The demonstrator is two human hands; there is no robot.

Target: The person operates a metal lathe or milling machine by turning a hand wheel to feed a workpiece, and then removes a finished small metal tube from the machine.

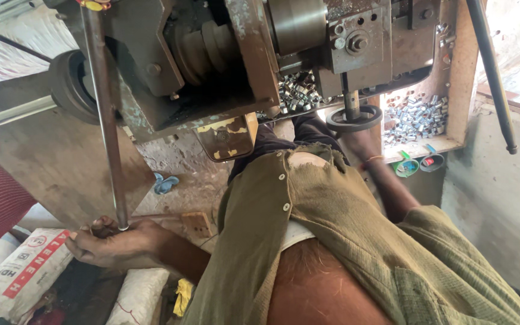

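Long grey steel rod (106,120) sits pinched at its lower end by left-hand fingers (100,232), while right hand (362,144) fingers curl on the round dark machine handwheel (354,118) above.

A white sack (22,268) with red label bands (another plain white (139,295) beside it) lies lower left.

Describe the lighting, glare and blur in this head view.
Head view: daylight blows out the upper right corner and glares on the heap of small metal pieces; the machine's underside sits in deep shadow; the right hand at the hand wheel is dim and slightly soft; the left hand gripping the long rod is sharp.
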